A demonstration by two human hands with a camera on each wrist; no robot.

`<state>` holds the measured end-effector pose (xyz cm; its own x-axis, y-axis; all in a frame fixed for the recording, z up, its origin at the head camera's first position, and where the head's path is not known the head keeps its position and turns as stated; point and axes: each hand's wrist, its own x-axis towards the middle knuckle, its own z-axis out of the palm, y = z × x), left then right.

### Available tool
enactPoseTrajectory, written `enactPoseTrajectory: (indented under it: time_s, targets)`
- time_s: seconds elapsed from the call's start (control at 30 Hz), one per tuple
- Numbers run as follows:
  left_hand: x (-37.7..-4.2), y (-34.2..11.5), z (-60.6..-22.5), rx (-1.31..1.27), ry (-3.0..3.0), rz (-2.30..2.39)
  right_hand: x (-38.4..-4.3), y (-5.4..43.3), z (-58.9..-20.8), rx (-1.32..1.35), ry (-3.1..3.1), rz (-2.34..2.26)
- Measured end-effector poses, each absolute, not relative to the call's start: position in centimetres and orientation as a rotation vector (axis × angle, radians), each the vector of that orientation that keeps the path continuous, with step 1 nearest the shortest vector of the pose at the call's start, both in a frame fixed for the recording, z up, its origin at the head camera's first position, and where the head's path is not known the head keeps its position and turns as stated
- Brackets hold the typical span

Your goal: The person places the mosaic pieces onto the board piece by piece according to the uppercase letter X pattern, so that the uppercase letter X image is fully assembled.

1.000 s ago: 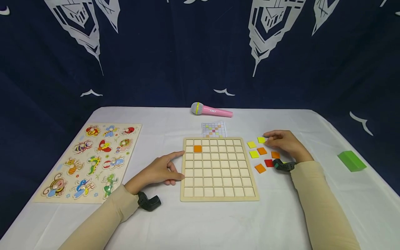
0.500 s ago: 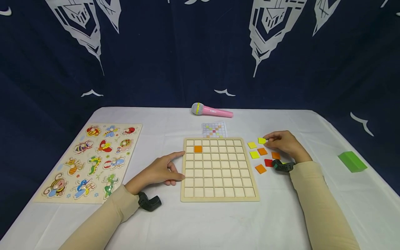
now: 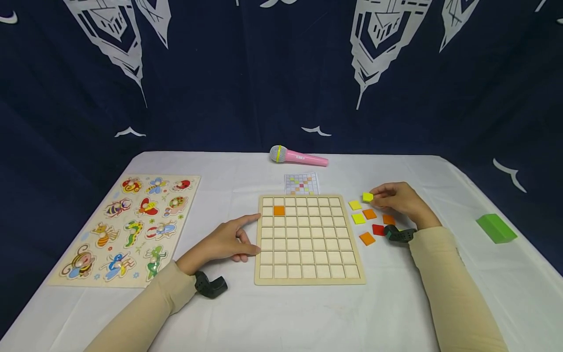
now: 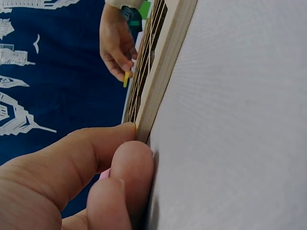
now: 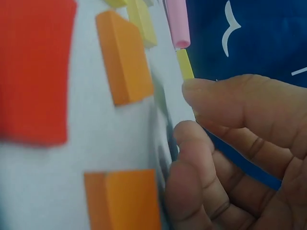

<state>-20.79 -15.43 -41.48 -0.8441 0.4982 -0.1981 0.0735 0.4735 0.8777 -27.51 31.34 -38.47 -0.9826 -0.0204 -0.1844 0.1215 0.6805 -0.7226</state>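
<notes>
A wooden grid board (image 3: pixel 310 281) lies in the middle of the table, with one orange tile (image 3: pixel 279 210) in its second row. At the board's left edge my left hand (image 3: pixel 226 239) rests, index finger and thumb touching the side, other fingers curled under. My right hand (image 3: pixel 398 199) pinches a yellow tile (image 3: pixel 367 197) between thumb and fingers, to the right of the board; the left wrist view shows this tile (image 4: pixel 126 79) at the fingertips. Close below that hand lie loose tiles: yellow ones (image 3: pixel 358 218), orange ones (image 3: pixel 367 238) and a red one (image 3: pixel 378 230).
A small printed grid card (image 3: pixel 301 183) lies behind the board. Farther back is a pink toy microphone (image 3: pixel 303 157). An insect picture board (image 3: pixel 127 230) covers the left side, and a green block (image 3: pixel 496 228) sits far right.
The yellow tile in my right hand has tilted and risen a little, showing its side. My left hand has stayed at the board's edge.
</notes>
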Motion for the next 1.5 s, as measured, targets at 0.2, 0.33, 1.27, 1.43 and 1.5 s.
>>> enactPoseTrajectory:
  time_s: [0.2, 0.33, 1.27, 1.43, 1.5]
  targets:
    - [-20.8, -15.4, -41.5, 0.478, 2.3, 1.334, -27.3, 30.5, -37.9, 0.005, 2.736, -1.184]
    - [-20.8, -15.4, -41.5, 0.476, 2.311, 1.325, -27.3, 29.9, -37.6, -0.064, 2.743, -1.189]
    - [-20.9, -15.4, -41.4, 0.462, 2.318, 1.316, -26.6, 24.3, -36.3, -0.427, 2.762, -1.061]
    - [-20.9, -15.4, -41.4, 0.459, 2.316, 1.316, -26.6, 23.6, -36.3, -0.429, 2.749, -1.047]
    - [-20.9, -15.4, -41.4, 0.456, 2.315, 1.316, -26.6, 23.3, -36.3, -0.452, 2.744, -1.034]
